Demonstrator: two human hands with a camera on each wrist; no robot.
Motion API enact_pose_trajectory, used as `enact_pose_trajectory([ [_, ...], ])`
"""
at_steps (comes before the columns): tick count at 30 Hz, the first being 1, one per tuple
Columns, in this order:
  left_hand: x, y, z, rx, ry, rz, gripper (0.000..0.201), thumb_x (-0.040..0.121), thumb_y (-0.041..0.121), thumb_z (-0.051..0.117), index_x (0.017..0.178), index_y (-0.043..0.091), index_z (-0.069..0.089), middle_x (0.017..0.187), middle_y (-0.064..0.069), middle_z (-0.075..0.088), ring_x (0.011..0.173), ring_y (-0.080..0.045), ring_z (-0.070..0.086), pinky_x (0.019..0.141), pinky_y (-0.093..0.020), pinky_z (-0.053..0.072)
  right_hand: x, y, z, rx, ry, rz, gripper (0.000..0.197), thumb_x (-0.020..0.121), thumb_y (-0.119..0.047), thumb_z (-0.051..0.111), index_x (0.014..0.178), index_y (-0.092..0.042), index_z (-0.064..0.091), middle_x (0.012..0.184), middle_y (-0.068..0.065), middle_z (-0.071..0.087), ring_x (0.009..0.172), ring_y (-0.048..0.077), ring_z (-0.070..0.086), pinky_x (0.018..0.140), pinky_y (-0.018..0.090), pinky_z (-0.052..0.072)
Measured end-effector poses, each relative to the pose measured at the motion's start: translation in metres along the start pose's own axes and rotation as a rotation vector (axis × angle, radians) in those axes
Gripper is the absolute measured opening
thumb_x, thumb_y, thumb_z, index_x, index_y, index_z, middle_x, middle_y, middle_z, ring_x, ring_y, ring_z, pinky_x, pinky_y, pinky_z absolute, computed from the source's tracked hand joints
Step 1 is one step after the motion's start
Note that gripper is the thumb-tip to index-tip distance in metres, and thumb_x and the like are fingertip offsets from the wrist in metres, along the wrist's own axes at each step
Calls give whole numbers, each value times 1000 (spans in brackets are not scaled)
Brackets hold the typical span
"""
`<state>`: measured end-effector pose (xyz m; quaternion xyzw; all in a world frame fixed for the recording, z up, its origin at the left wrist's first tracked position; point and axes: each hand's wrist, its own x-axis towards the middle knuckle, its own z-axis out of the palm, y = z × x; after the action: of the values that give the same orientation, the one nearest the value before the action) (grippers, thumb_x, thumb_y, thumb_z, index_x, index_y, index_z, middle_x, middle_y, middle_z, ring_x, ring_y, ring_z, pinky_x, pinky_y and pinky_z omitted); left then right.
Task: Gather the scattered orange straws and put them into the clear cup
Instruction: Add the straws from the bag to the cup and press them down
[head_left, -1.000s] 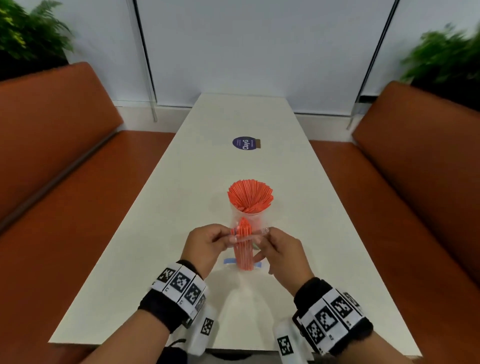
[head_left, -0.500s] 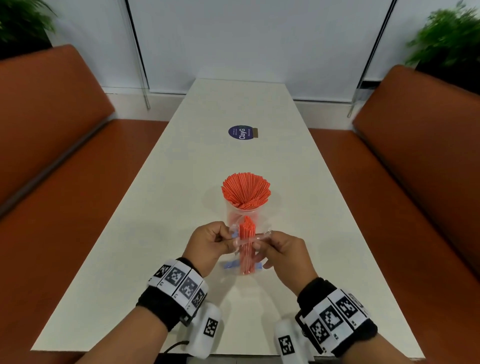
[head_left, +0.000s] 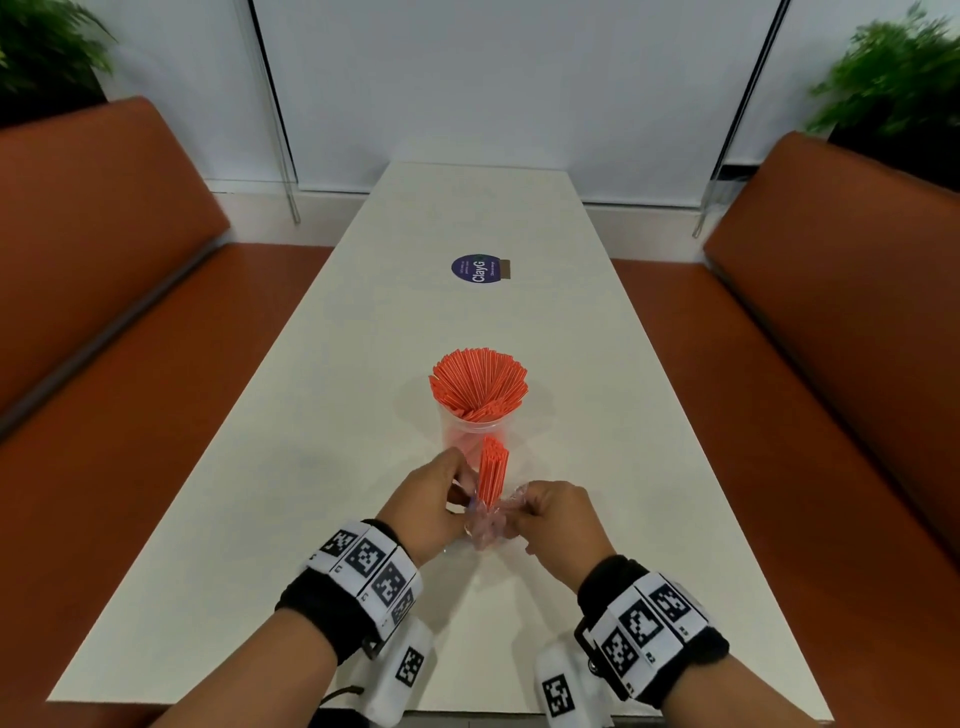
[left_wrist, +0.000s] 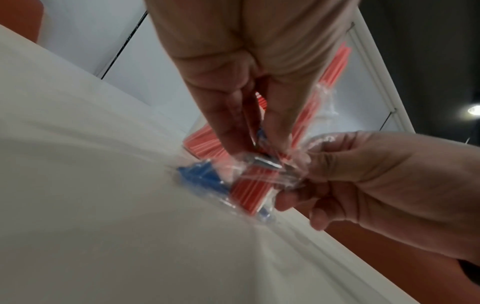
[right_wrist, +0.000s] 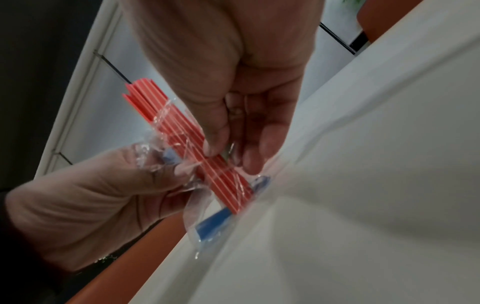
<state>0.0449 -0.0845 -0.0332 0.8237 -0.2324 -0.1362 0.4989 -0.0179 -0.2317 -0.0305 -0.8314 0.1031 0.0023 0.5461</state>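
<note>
A clear cup (head_left: 475, 434) stands mid-table with orange straws (head_left: 478, 382) fanned out of its top. Just in front of it, a small bundle of orange straws (head_left: 492, 470) stands upright on the table, its lower part inside a crumpled clear plastic wrapper (head_left: 485, 527) with a blue strip (left_wrist: 200, 174). My left hand (head_left: 460, 499) pinches the wrapper on the bundle's left side. My right hand (head_left: 522, 506) pinches it on the right side. In the right wrist view the bundle (right_wrist: 182, 131) sticks bare out of the wrapper's top.
The long white table (head_left: 363, 338) runs away from me, with a round purple sticker (head_left: 475, 268) farther back. Orange benches (head_left: 130, 338) flank both sides. Green plants (head_left: 893, 67) stand in the far corners.
Both hands have dragged the clear wrapper down from the middle of the bundle toward its base, baring the upper part of the straws. The cup has not moved.
</note>
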Motion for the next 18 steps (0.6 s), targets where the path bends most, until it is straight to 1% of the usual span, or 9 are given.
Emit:
enact_pose_trajectory([
  [2,-1,4,1,-37,-46,1,44,74,-1,66,93,32,44,87,8,58,78,-10,61,60,-14,47,0,-1,1,1,9,-15,31,79,9,60,60,-16,66,54,-14,59,44,-10,55,45,3,37],
  [4,-2,4,0,3,-101,-18,42,76,5,68,105,28,49,95,6,61,87,-12,61,64,-16,50,-1,-2,3,-21,26,-32,25,78,6,63,62,-13,68,57,-11,59,45,-11,54,48,3,38],
  [7,-5,2,4,8,-116,-59,31,76,6,68,104,13,57,92,-2,64,87,-13,60,73,-22,51,1,-2,7,-66,40,-14,27,78,2,64,57,-14,63,56,-6,56,41,-6,52,45,7,37],
  [9,-9,6,6,-62,-138,-62,17,82,-1,55,93,12,54,74,1,57,68,-14,56,68,-27,48,1,-2,9,-34,26,41,31,79,3,62,56,-16,55,55,2,55,35,0,49,42,12,40],
  [10,-11,8,8,-88,-148,-52,18,84,-4,49,86,14,51,67,2,51,61,-15,51,64,-28,44,0,-3,9,2,13,68,30,80,3,60,58,-15,52,56,5,56,35,2,50,42,17,43],
  [12,-11,9,10,-60,-132,-41,25,86,-5,45,78,19,46,64,2,48,58,-15,46,60,-25,41,-3,-6,8,37,3,74,23,79,2,59,66,-15,50,62,6,57,44,9,55,48,25,46],
  [13,-10,9,10,-51,-120,-42,25,86,-4,45,78,19,47,65,1,49,58,-14,46,59,-23,42,-4,-8,6,21,25,51,19,76,-1,63,74,-16,51,69,4,58,52,10,55,52,24,45],
  [16,-9,8,10,-104,-112,-56,14,87,-5,44,86,8,49,65,-2,48,56,-13,45,54,-18,42,-4,-16,-1,37,103,-74,40,71,-15,76,102,-21,50,93,-7,54,76,5,50,68,18,39],
  [18,-9,7,11,-55,-86,-52,13,86,-4,44,87,7,51,67,-1,50,58,-10,48,52,-10,41,-1,-23,-2,18,13,-140,47,74,-25,76,111,-27,49,109,-9,54,99,3,50,86,19,40],
])
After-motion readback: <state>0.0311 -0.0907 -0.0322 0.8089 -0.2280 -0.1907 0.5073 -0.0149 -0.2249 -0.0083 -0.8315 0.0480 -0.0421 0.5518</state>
